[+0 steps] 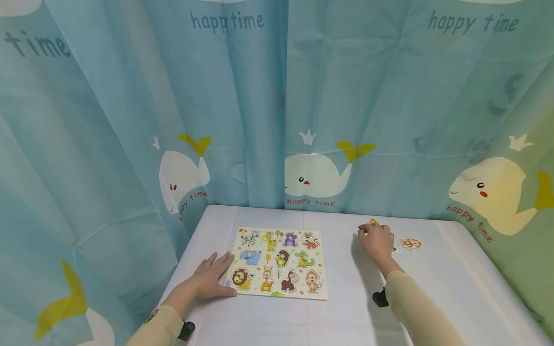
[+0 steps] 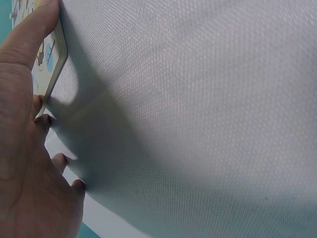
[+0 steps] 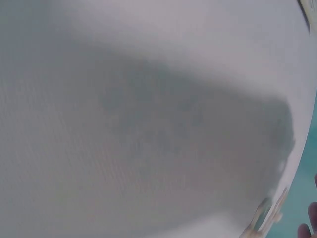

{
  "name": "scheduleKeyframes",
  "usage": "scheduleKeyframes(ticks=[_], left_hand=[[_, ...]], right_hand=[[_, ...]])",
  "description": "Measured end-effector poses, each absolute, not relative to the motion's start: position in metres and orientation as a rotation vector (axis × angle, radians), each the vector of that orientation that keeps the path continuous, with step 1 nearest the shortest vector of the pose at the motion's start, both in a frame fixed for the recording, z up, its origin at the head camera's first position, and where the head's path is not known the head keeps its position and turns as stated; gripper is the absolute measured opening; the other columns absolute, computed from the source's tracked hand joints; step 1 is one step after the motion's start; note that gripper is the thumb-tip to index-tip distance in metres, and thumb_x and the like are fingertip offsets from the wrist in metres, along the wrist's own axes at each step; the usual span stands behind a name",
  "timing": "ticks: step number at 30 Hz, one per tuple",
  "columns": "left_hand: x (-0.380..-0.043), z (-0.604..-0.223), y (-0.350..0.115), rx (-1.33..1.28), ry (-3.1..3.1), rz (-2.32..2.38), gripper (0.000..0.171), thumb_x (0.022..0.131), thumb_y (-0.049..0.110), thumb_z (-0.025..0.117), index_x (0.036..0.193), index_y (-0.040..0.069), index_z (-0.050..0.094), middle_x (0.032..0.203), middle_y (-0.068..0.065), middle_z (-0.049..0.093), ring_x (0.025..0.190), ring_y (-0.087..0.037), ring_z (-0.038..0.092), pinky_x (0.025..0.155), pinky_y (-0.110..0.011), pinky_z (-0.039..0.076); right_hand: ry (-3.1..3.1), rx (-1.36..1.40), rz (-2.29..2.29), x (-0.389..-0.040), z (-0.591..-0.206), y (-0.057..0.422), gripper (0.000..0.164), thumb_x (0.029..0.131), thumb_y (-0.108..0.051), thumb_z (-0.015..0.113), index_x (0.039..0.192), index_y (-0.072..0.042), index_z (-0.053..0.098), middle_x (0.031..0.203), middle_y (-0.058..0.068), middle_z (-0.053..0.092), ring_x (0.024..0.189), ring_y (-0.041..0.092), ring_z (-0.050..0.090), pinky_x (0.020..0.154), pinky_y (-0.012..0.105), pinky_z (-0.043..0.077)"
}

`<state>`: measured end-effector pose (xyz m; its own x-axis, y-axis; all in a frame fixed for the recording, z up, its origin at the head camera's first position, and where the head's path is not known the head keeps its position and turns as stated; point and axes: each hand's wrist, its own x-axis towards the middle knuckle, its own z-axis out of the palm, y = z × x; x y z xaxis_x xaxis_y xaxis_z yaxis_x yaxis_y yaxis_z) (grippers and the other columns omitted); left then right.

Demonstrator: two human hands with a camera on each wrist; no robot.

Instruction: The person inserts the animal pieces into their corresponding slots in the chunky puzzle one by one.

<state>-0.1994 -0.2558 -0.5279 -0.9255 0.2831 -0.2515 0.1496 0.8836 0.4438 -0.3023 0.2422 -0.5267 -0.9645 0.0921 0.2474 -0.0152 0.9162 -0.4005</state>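
The board (image 1: 303, 276) low in the centre is cream, with a black-and-white striped zebra (image 1: 249, 238), blue elephant (image 1: 250, 258), purple animal (image 1: 290, 239) and green crocodile (image 1: 305, 260). At right, a white-edged piece (image 1: 411, 244) is orange-brown. The surface (image 1: 342, 302) is white; the pale-blue curtain (image 1: 264, 105), greenish at far right, repeats white whales (image 1: 318, 173) with yellow tails (image 1: 355, 151). Sleeves (image 1: 415, 307) are beige.

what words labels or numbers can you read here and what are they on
"happy time": curtain, dark blue, twice along the top
"time": curtain, dark blue, alone at upper left
"happy time": curtain, red, under three whales
Too blurred to read: faint marks on the curtain's right side
Puzzle board: no readable words
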Motion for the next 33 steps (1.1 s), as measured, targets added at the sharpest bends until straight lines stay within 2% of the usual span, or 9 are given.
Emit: scheduleKeyframes(ticks=[9,14,21,33], left_hand=[[-0.199,-0.529,-0.256,0.324,2.741,0.612,0.109,0.075,0.060,0.083,0.159,0.009,0.037,0.166,-0.012,0.029,0.153,-0.047,0.012,0.123,-0.063,0.010],[-0.199,-0.530,-0.256,0.319,2.738,0.609,0.109,0.075,0.061,0.082,0.160,0.010,0.036,0.167,-0.010,0.028,0.153,-0.045,0.012,0.124,-0.062,0.010],[-0.199,-0.529,-0.256,0.331,2.744,0.604,0.108,0.076,0.061,0.082,0.160,0.010,0.036,0.167,-0.011,0.029,0.153,-0.045,0.012,0.124,-0.062,0.010],[-0.198,-0.529,-0.255,0.314,2.742,0.599,0.109,0.075,0.061,0.082,0.160,0.010,0.036,0.167,-0.010,0.029,0.153,-0.045,0.013,0.124,-0.062,0.010]], right_hand=[[-2.863,-0.257,0.618,-0.306,-0.526,0.271,0.038,0.099,-0.018,0.053,0.122,0.007,0.068,0.115,0.029,0.065,0.111,0.053,0.048,0.086,0.065,0.042],[-2.871,-0.365,0.663,-0.308,-0.526,0.279,0.039,0.098,-0.018,0.051,0.123,0.008,0.066,0.120,0.031,0.063,0.111,0.054,0.047,0.085,0.066,0.040],[-2.875,-0.439,0.677,-0.313,-0.531,0.286,0.042,0.098,-0.018,0.048,0.125,0.009,0.064,0.118,0.032,0.063,0.107,0.052,0.047,0.085,0.066,0.039],[-2.959,-0.473,0.702,-0.321,-0.530,0.289,0.047,0.098,-0.019,0.046,0.134,0.010,0.056,0.132,0.037,0.051,0.120,0.057,0.040,0.096,0.070,0.034]])
